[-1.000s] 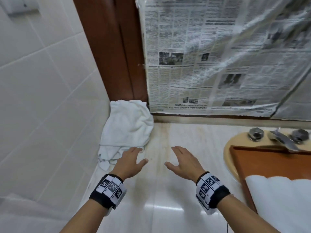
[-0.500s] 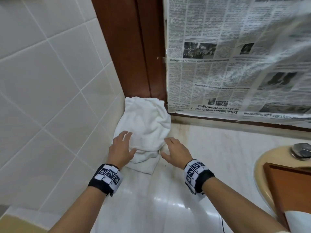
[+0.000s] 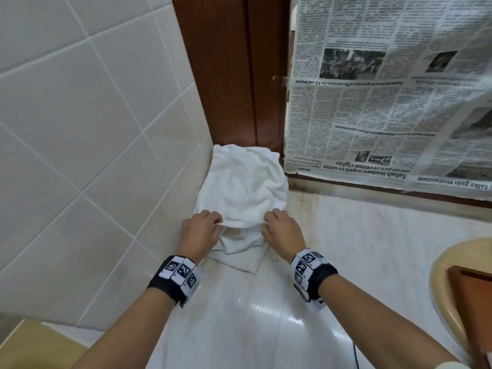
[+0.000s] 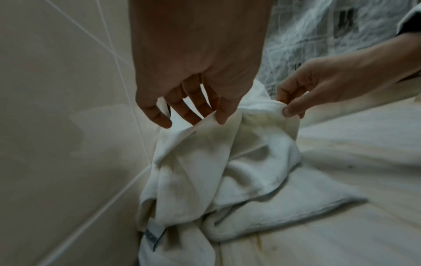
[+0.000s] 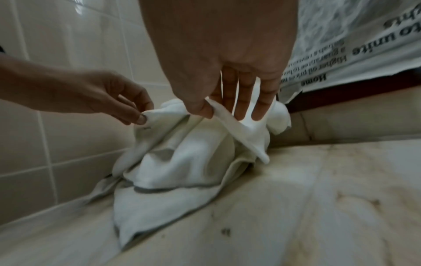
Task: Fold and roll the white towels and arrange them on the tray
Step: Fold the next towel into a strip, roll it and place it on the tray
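Both pinching, left hand [image 3: 200, 230] and right hand [image 3: 282, 230], thumb to fingertips, the near hem of the soft, limp, crumpled white terry towel [image 3: 245, 190] beside the brown wooden door frame [image 3: 226, 70], likely sagging unless kept taut.

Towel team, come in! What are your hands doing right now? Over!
Left hand and right hand each pinch the white towel edge. Towel crumpled in counter corner, unfolded. Tray off right. Nothing blocking.
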### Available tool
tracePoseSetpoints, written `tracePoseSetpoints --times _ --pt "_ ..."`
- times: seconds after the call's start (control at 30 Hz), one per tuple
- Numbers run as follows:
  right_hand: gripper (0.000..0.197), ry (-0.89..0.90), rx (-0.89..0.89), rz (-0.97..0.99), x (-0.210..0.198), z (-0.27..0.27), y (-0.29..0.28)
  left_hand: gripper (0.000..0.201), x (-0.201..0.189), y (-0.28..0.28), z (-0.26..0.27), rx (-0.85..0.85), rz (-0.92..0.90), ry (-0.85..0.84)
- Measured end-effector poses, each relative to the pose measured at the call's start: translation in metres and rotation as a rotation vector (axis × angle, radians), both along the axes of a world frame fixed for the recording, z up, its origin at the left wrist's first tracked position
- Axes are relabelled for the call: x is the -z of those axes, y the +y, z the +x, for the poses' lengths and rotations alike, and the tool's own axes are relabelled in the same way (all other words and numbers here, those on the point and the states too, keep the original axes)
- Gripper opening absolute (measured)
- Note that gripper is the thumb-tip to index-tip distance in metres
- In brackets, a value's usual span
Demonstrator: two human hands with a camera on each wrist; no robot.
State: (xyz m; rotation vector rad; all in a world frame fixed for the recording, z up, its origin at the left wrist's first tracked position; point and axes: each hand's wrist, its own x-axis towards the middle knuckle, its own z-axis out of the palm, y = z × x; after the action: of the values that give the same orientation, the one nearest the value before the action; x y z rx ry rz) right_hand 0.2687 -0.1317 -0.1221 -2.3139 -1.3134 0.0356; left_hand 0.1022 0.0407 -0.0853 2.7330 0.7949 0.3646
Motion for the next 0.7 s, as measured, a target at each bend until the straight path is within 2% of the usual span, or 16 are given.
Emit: tracePoseSetpoints --times 0.13,0.23,0.3,0.43,0.53,0.7 --pt "0.006 0.061 0.018 0.168 -0.039 -0.008 -0.028 0.021 -0.024 -0.027 -0.019 0.121 -0.026 -0.231" --pt "0.007 0.118 -0.026 0.223 -0.070 -0.017 -0.058 0.010 -0.048 -0.056 -0.031 0.122 -0.102 -0.298" --pt "0.013 0.091 -0.026 0.241 -0.089 -0.022 -0.082 0.008 -0.060 -0.071 -0.041 0.157 -0.137 -0.316" --pt "0.029 0.009 0.047 0.216 -0.117 -0.033 -0.136 0.012 -0.078 -0.096 -0.071 0.316 -0.150 -0.309" --pt "0.021 0.014 0.108 0.277 -0.126 -0.048 -0.174 0.020 -0.080 -0.113 -0.094 0.429 -0.186 -0.255" --pt "0.017 0.081 0.175 0.358 -0.150 -0.111 -0.227 0.029 -0.070 -0.128 -0.135 0.556 -0.257 -0.184"
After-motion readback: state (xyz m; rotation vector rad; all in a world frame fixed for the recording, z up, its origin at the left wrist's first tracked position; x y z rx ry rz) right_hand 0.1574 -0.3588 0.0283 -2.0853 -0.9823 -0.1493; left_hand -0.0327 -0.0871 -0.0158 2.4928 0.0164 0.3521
